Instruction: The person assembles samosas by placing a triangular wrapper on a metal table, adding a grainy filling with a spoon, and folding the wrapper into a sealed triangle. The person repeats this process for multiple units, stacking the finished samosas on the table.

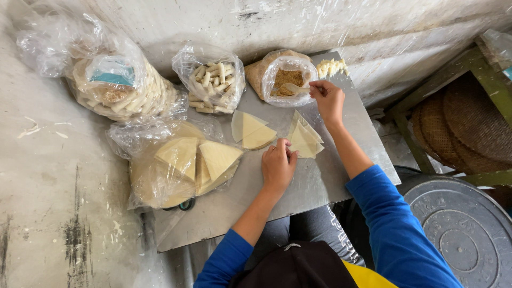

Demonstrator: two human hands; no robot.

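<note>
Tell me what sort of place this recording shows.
Probably a small, informal food-prep spot for hand-rolled snacks. A metal tray holds triangular wrappers, plastic bags hold finished rolls and brown filling, and the walls are rough and stained.

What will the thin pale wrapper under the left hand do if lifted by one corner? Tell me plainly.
The wrapper probably flops: it lies flat and sheet-thin on the metal tray. It looks very light, and likely tears easily. The left hand rests on its edge, perhaps pinning it; the right hand holds a spoon.
</note>
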